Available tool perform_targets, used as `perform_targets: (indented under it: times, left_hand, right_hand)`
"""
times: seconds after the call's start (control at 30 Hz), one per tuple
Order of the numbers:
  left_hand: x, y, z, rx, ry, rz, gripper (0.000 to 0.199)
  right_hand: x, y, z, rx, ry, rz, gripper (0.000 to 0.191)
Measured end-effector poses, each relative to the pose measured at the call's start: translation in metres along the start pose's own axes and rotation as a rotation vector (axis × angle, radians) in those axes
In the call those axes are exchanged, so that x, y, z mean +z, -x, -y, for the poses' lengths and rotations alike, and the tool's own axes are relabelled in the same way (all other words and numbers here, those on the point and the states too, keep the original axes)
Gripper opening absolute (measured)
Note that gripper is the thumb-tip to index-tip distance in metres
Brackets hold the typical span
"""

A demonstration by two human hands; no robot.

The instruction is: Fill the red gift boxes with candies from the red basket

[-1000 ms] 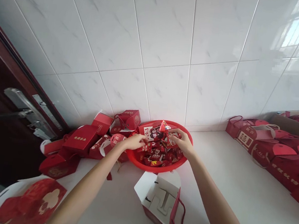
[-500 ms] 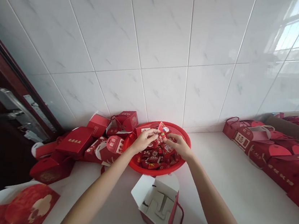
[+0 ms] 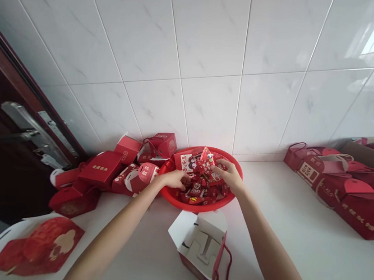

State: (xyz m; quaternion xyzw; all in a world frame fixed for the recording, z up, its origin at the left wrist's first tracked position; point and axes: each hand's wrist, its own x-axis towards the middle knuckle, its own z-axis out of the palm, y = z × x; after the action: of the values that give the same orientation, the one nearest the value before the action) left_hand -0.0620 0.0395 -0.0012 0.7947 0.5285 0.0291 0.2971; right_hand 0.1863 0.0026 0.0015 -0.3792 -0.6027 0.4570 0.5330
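Observation:
A red plastic basket (image 3: pixel 195 208) holds several small wrapped candies (image 3: pixel 197 189) in red wrappers. My right hand (image 3: pixel 229 176) is over the basket's right side, thumb and fingers closed on a red printed packet (image 3: pixel 206 161). At the basket's left side my left hand (image 3: pixel 175 179) reaches down among the candies. Its fingers are bent together at the pile, and what they grip is partly hidden. In front of the basket stands a gift box (image 3: pixel 201 250), lid flaps up, its pale inside showing, with a red cord handle (image 3: pixel 227 272) hanging on its right.
Several red gift boxes (image 3: pixel 100 168) are heaped left of the basket, near a dark door with a metal handle (image 3: pixel 27 132). Another red box (image 3: pixel 41 244) lies at front left. More boxes (image 3: pixel 341 186) line the right, before a cardboard carton (image 3: pixel 362 154). A tiled wall rises behind.
My left hand has let go of the red packet and moved down to the candies at the basket's left. My right hand keeps hold of the packet. The view has shifted slightly.

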Motion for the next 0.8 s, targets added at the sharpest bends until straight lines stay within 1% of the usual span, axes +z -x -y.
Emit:
perform_targets:
  times: [0.13, 0.2, 0.33, 0.4, 0.43, 0.5, 0.63, 0.73, 0.8]
  left_hand:
    - [0.008, -0.008, 0.0, -0.029, -0.046, -0.008, 0.043]
    - [0.01, -0.008, 0.0, -0.029, -0.049, -0.012, 0.038]
    - [0.011, -0.004, -0.001, 0.001, -0.019, -0.031, 0.018]
    - [0.011, -0.001, -0.002, 0.035, 0.004, -0.062, 0.015]
    - [0.01, 0.0, -0.003, 0.058, 0.031, -0.087, 0.018]
    - [0.01, 0.003, -0.008, 0.118, 0.179, -0.156, 0.028]
    - [0.011, 0.014, -0.023, 0.214, 0.61, -0.348, 0.044]
    - [0.014, 0.025, -0.036, 0.239, 0.736, -0.432, 0.053]
    - [0.016, 0.031, -0.043, 0.253, 0.787, -0.467, 0.054]
  right_hand:
    - [-0.001, -0.001, -0.003, -0.012, 0.019, 0.004, 0.032]
    - [-0.001, -0.001, -0.003, -0.003, 0.022, -0.003, 0.032]
    - [0.0, -0.001, -0.002, 0.007, 0.032, -0.014, 0.029]
    - [0.001, -0.001, -0.002, 0.002, 0.029, -0.017, 0.029]
    - [0.002, -0.001, -0.002, -0.001, 0.025, -0.014, 0.03]
    - [0.002, -0.002, -0.002, -0.005, 0.019, -0.007, 0.029]
    - [0.002, -0.001, -0.002, 0.008, 0.019, -0.017, 0.028]
    - [0.001, -0.001, 0.0, 0.025, 0.023, -0.029, 0.032]
    - [0.001, 0.0, 0.001, 0.029, 0.001, -0.011, 0.035]
